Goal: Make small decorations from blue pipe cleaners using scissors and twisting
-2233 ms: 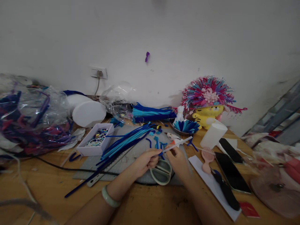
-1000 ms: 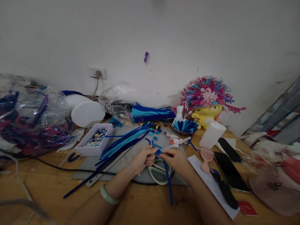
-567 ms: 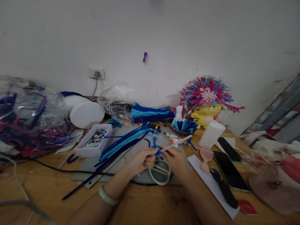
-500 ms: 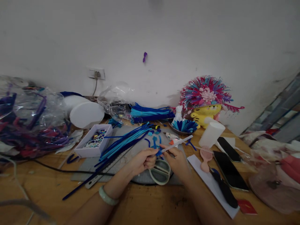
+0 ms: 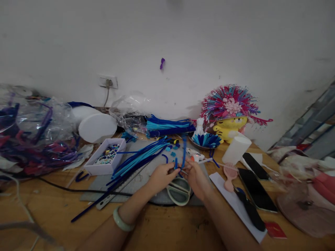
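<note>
Over the grey mat my left hand [image 5: 163, 177] is closed, its fingertips pinching a short blue pipe cleaner [image 5: 176, 163]. My right hand [image 5: 197, 178] meets it from the other side, fingers closed around the base of a taller blue pipe cleaner [image 5: 184, 151] that points upward. Both fingertips nearly touch, and the exact grip is partly hidden. A thin pale strip [image 5: 206, 160] sticks out beyond my right hand; whether the hand holds it I cannot tell. Just below the hands lie scissors [image 5: 179, 192], handles toward me. Small blue pieces [image 5: 173, 154] rest beyond the fingers.
Left of my hands lie long blue pipe cleaners [image 5: 141, 158], a metal ruler [image 5: 104, 201] and a box of beads [image 5: 90, 169]. Behind stand a bowl of blue tufts [image 5: 202, 147] and a glue gun [image 5: 192, 152]. Rightward are a pink brush [image 5: 229, 184] and phones [image 5: 258, 191].
The pale strip has dropped lower beside my right hand. A tall blue pipe cleaner now stands up between my hands, and the right hand has turned inward.
</note>
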Available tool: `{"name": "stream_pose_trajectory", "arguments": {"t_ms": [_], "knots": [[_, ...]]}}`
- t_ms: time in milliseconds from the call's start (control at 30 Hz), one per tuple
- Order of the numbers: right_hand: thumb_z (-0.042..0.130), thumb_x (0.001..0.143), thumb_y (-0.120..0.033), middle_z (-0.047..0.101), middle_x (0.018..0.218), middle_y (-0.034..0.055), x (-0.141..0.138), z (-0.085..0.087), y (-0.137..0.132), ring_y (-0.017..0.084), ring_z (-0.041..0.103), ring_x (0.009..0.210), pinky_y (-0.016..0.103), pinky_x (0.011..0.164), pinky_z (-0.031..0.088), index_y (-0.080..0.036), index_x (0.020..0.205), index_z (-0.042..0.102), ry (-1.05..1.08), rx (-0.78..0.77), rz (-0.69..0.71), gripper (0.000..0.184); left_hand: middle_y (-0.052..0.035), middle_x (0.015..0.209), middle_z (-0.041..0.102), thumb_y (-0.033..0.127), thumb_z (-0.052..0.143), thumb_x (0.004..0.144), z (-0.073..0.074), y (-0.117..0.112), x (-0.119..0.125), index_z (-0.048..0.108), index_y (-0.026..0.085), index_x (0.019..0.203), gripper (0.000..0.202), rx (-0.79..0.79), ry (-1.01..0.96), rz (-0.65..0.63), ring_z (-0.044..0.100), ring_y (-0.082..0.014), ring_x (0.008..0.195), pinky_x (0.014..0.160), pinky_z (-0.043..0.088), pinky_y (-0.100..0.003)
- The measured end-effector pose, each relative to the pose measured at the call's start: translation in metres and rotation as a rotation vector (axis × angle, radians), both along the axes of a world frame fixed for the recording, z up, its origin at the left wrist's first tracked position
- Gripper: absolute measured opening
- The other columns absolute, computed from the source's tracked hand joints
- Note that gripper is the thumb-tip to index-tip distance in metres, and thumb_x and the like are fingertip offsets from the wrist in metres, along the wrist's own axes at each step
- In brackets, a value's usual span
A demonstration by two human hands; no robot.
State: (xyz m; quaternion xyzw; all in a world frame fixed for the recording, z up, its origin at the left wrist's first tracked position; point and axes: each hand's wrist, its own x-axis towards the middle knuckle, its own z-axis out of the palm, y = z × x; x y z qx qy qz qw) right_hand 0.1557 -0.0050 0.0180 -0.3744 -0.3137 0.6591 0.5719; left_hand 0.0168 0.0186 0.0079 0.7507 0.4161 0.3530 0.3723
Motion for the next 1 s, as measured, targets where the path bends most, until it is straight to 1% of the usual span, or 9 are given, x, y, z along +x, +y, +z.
{"name": "stream_pose_trajectory", "arguments": {"t_ms": [67,133,300,400,533,633,733,867,1000], "knots": [[0.059,0.067,-0.031,0.061,0.068,-0.0009,0.001,-0.002,0.001,0.013,0.056,0.07,0.025,0.065,0.042,-0.018,0.077,0.057,0.009,-0.053,0.005,0.017,0.0018,0.052,0.049,0.032,0.045,0.076,0.0,-0.002,0.0,0.059,0.017,0.071,0.021,0.105,0.208,0.008,0.039,-0.011,0.048,0.049,0.024,-0.022],[0.065,0.062,-0.025,0.06,0.068,-0.0034,0.003,-0.004,0.002,0.011,0.055,0.066,0.024,0.064,0.041,-0.02,0.079,0.056,0.011,-0.1,0.022,0.02,-0.0002,0.059,0.054,0.03,0.042,0.078,0.001,-0.003,0.0,0.059,0.017,0.072,0.022,0.183,0.341,0.004,0.043,-0.0118,0.051,0.051,0.025,-0.022],[0.067,0.048,-0.006,0.06,0.069,-0.0059,0.004,-0.005,0.003,0.01,0.055,0.062,0.024,0.064,0.041,-0.022,0.091,0.054,0.033,-0.085,0.074,0.048,-0.0007,0.058,0.054,0.031,0.04,0.079,0.001,-0.003,-0.001,0.059,0.017,0.074,0.024,0.18,0.383,0.028,0.044,-0.0121,0.052,0.05,0.025,-0.022],[0.066,0.044,-0.002,0.062,0.074,-0.0038,0.004,-0.004,0.004,0.012,0.057,0.067,0.024,0.068,0.041,-0.02,0.091,0.054,-0.04,-0.042,0.064,0.052,0.0009,0.053,0.049,0.035,0.041,0.077,-0.002,0.0,0.0,0.058,0.016,0.069,0.027,0.089,0.252,0.066,0.04,-0.0115,0.05,0.049,0.024,-0.023],[0.069,0.045,-0.008,0.062,0.076,-0.0019,0.008,0.0,0.006,0.013,0.057,0.073,0.024,0.068,0.041,-0.018,0.091,0.056,-0.29,0.01,0.023,0.049,0.004,0.05,0.042,0.041,0.047,0.073,0.0,0.0,0.002,0.055,0.014,0.065,0.029,-0.174,-0.123,0.015,0.035,-0.0091,0.048,0.046,0.023,-0.021],[0.07,0.049,-0.019,0.055,0.059,-0.0046,0.012,0.003,0.006,0.01,0.05,0.056,0.022,0.054,0.037,-0.017,0.081,0.061,-0.632,0.114,-0.021,0.033,0.0078,0.042,0.032,0.045,0.054,0.067,0.005,0.0,0.0,0.047,0.015,0.057,0.032,-0.414,-0.336,0.005,0.024,-0.0054,0.04,0.041,0.016,-0.02],[0.065,0.059,-0.029,0.044,0.041,-0.0071,0.015,0.005,0.006,0.007,0.039,0.041,0.02,0.042,0.027,-0.016,0.076,0.064,-0.883,0.193,0.033,0.021,0.0104,0.039,0.026,0.043,0.061,0.062,0.006,0.001,-0.002,0.039,0.017,0.055,0.034,-0.611,-0.486,-0.06,0.016,-0.0028,0.036,0.039,0.008,-0.021],[0.059,0.066,-0.034,0.055,0.047,-0.003,0.016,0.002,0.004,0.007,0.037,0.036,0.021,0.037,0.025,-0.016,0.082,0.065,-0.903,0.17,0.131,0.025,0.0117,0.039,0.023,0.04,0.063,0.061,0.004,0.002,-0.006,0.037,0.017,0.057,0.035,-0.738,-0.582,-0.169,0.012,-0.0016,0.036,0.038,0.005,-0.02],[0.064,0.062,-0.034,0.062,0.063,0.0009,0.016,0.001,0.001,0.012,0.052,0.054,0.024,0.05,0.039,-0.017,0.09,0.066,-0.809,0.235,0.1,0.033,0.0113,0.039,0.025,0.04,0.062,0.063,0.006,0.001,-0.009,0.046,0.015,0.063,0.03,-0.709,-0.549,-0.228,0.013,-0.0015,0.035,0.038,0.005,-0.02]]}}
